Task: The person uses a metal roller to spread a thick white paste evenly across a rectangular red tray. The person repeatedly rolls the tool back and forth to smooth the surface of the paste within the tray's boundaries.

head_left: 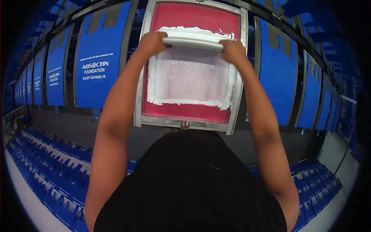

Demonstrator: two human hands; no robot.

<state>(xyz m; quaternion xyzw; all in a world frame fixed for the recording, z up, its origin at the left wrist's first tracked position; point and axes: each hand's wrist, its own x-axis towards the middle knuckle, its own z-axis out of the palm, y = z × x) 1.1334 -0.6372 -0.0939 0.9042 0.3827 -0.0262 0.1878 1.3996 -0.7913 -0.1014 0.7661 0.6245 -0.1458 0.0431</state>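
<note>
A squeegee [193, 42] with a pale, rounded handle lies crosswise near the far part of a screen-printing frame [162, 121]. My left hand [155, 43] is closed round its left end, and my right hand [233, 52] grips the right end. The frame has metal bars and a red border [193, 14] around a pale mesh window [189, 87]. Thick white ink [193, 103] edges the window on its sides and near end, with more heaped just beyond the squeegee. Lettering shows faintly through the mesh. Whatever lies under the frame is mostly hidden.
Blue notched panels with white print [94, 46] stand in a row to the left. More blue panels [276, 73] line the right side. Lower down, on both sides behind my arms, lie rows of blue pieces [42, 162]. A dark ledge [77, 121] runs below the left panels.
</note>
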